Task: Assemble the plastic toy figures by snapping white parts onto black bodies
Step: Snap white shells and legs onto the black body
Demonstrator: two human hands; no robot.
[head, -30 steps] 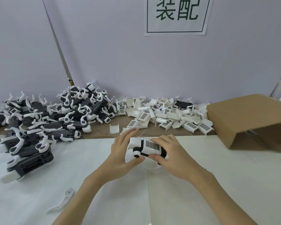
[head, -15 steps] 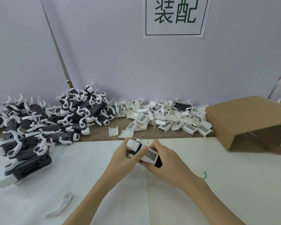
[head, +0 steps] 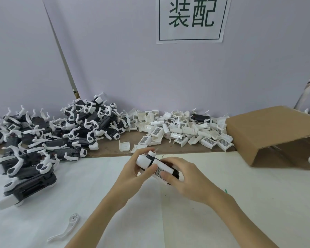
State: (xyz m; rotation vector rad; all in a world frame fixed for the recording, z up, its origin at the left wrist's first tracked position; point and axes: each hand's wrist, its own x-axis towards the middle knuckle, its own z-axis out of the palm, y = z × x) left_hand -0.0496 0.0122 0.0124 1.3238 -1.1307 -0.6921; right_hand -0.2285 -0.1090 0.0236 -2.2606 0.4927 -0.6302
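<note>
White shell half-seated on a black body [head: 174, 173], held just above the bench [head: 97, 185] at near centre.
Left hand [head: 132, 173] curls round the white end; right hand [head: 184, 178] clasps the grilled white part [head: 162, 170]. Best to square the edges, then squeeze evenly until it clicks; spare white parts [head: 183, 129] lie far behind.

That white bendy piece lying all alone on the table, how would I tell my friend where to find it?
Start at the big heap of black-and-white toy figures on the left of the white table. Come toward the near edge, left of the person's left arm: the lone white curved arm piece lies there flat. Nothing touches it, unlike every piled part.
</note>
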